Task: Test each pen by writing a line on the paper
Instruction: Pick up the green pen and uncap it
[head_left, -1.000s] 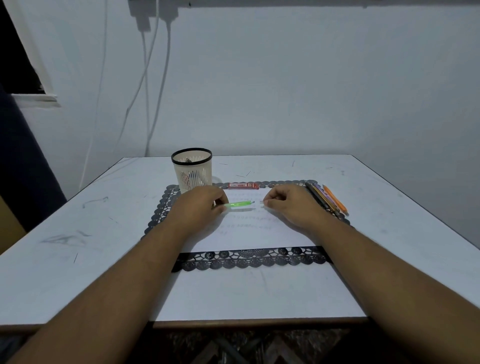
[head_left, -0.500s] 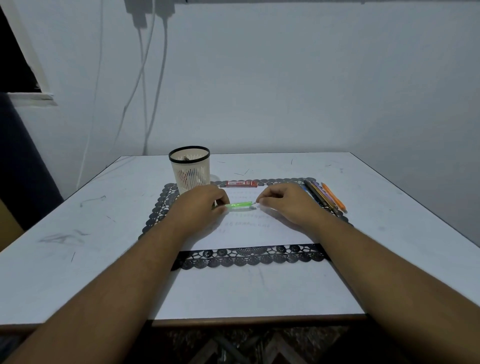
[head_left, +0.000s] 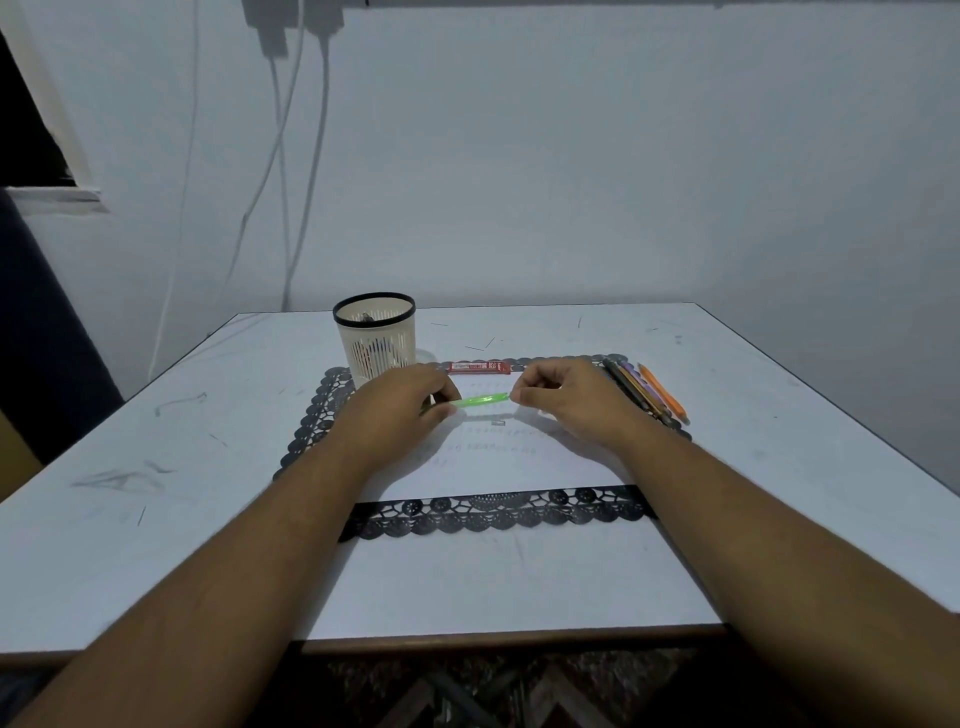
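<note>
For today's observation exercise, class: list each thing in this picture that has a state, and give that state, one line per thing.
green pen: held level above the paper, gripped at both ends
left hand: grips the pen's left end
right hand: pinches the pen's right end
paper: flat on the mat, faint writing on it
pen holder: upright, pens inside
loose pens: lying side by side on the mat's right edge

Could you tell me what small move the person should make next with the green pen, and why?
Probably pull the two hands apart to uncap it. The left hand grips one end of the green pen and the right hand pinches the other end, holding it level just above the paper. No tip is showing yet, so it cannot write a line.
</note>
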